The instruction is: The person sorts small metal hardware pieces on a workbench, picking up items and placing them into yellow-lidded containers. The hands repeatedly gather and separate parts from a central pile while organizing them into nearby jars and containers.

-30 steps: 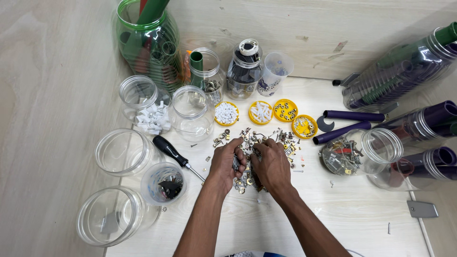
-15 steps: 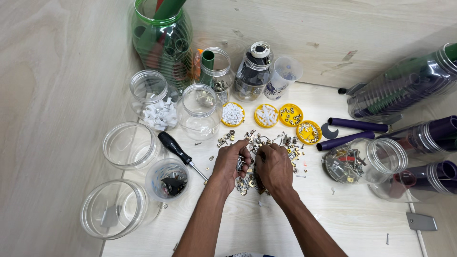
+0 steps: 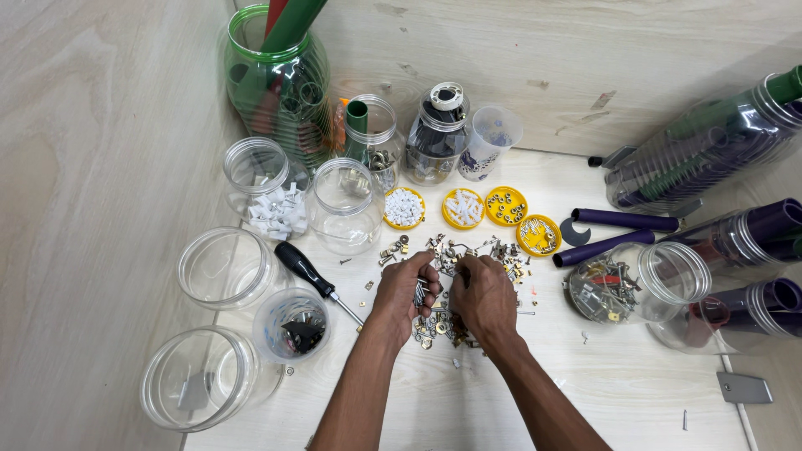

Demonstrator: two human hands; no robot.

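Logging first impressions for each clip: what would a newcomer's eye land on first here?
Two bare hands, left hand and right hand, meet over a pile of small metal hardware at centre. Behind it runs a row of four yellow lids holding sorted bits, and clear plastic jars ring the scene.

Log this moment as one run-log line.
left hand: gripping small screws | right hand: picking in hardware pile | screwdriver: lying left of hands | yellow lids: behind pile
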